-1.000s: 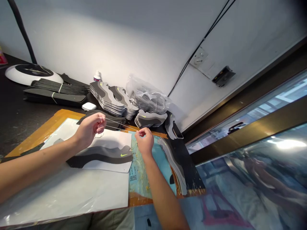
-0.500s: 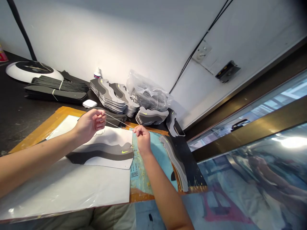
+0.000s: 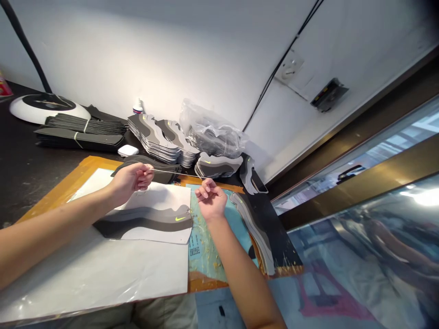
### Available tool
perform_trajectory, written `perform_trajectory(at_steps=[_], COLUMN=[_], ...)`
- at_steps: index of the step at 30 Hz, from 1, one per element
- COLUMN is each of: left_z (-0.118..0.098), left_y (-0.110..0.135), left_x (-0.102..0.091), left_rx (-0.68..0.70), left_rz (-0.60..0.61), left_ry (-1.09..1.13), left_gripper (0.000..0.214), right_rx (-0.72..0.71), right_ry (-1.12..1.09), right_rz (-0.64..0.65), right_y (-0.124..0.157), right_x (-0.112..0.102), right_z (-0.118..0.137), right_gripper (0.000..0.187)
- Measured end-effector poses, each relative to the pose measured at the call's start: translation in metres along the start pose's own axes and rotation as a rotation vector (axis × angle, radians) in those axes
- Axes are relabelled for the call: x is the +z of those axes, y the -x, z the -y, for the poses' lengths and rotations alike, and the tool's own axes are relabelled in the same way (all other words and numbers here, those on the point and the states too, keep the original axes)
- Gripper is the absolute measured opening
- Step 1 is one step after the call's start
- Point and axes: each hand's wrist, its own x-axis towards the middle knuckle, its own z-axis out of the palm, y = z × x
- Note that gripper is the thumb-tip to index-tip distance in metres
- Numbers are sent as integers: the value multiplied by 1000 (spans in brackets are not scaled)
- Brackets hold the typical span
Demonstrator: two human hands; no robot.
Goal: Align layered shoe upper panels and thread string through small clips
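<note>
A thin white thread (image 3: 176,173) runs taut between my two hands, above the work board. My left hand (image 3: 135,179) is closed, its fingertips pinching the thread's left end. The thread's other end is at my right hand (image 3: 211,200), whose fingers are curled in a pinch with the palm turned up. Below the hands lies a shoe upper piece (image 3: 147,221) in grey, black and white with a yellow-green swoosh. It rests flat on a white sheet (image 3: 137,269). Its upper left part is partly covered by my left wrist.
Behind are stacked shoe upper pieces (image 3: 154,141), a clear plastic bag (image 3: 212,130) and tied black pieces (image 3: 78,137). More pieces (image 3: 255,233) lie along the board's right edge. A lamp base (image 3: 48,108) stands at back left; a glass door (image 3: 360,256) is at right.
The thread was two spread strands and now looks like one line. My right hand has moved slightly right and turned its palm up. My left hand has barely moved.
</note>
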Motion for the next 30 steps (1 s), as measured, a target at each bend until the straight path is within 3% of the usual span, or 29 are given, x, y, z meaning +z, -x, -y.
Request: perform_trajectory(at_steps=[3,6,12,16,18,21,25,27,30], left_z=[3,3,-4,-3,2,13,27,29,28], left_y=[0,1,11,16,18,19,12,6,-3], left_x=[2,3,3,6,9,10,4,-2,-8], left_rx=[-23,-40,133,13,-36,-29,0,87,238], left_rz=[0,19,97,341,377,353,367,313,216], left_ry=[2,13,247,278,231,148,-71,-137,-221], left_gripper=[18,26,28,27,4,40,34,37,43], right_rx=[-51,-46,106,307,349,370,401,326,63], right_ry=[3,30,219,380,412,430,560,818,1351], right_rz=[-78,-51,159,419,458,419,349,251,95], right_y=[-3,-4,-3,0,4,8,-3,-16,-38], right_x=[-2,-4,-8,-10,-7,1,11,13,13], right_z=[3,4,-9,-19,-23,-25,-16,-11,-9], right_gripper=[14,13,10,16,22,31,31,19,7])
